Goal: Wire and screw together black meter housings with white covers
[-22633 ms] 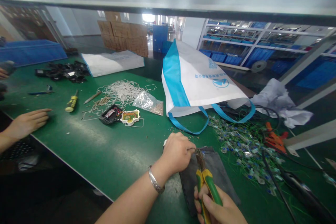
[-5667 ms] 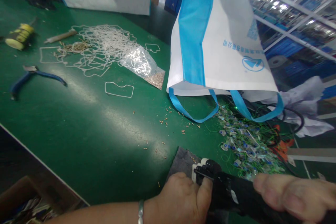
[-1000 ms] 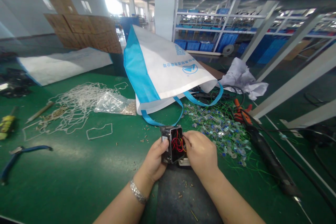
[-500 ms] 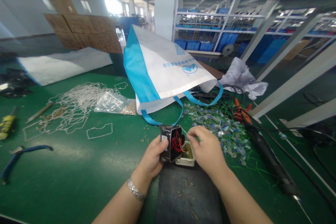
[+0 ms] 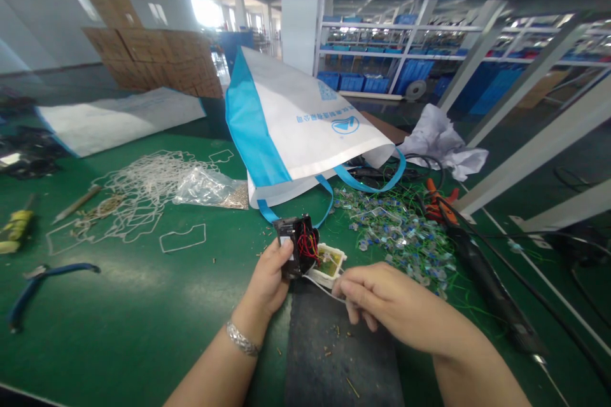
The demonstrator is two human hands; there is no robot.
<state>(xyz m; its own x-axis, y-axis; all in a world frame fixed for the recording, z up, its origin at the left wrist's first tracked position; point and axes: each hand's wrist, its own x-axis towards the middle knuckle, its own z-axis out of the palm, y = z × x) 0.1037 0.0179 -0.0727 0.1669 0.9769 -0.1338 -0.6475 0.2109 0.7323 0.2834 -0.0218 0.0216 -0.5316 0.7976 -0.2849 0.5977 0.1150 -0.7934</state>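
My left hand (image 5: 271,273) grips a black plastic housing (image 5: 289,247) by its side, thumb on the label. Red wires (image 5: 308,245) fill the housing's open face. Beside it is a white-rimmed cover (image 5: 329,265) with a yellowish-green inside, just above the dark mat. Between the housing and my right hand (image 5: 370,296) runs a thin white rubber seal (image 5: 321,288). The fingers of that hand are pinched on its end, below and right of the cover. Small brass screws (image 5: 338,331) lie on the black mat (image 5: 344,365) below.
A white and blue bag (image 5: 305,121) stands behind my hands. White seal loops (image 5: 157,184) and a bag of screws (image 5: 214,189) lie left, near blue-handled pliers (image 5: 52,270). On the right are small clear-and-blue pieces (image 5: 405,238), orange-handled pliers (image 5: 438,202) and a black electric screwdriver (image 5: 491,286).
The housing has shifted left and tilted in my left hand. My right hand has dropped toward me, and a white seal now stretches from the housing to its fingers.
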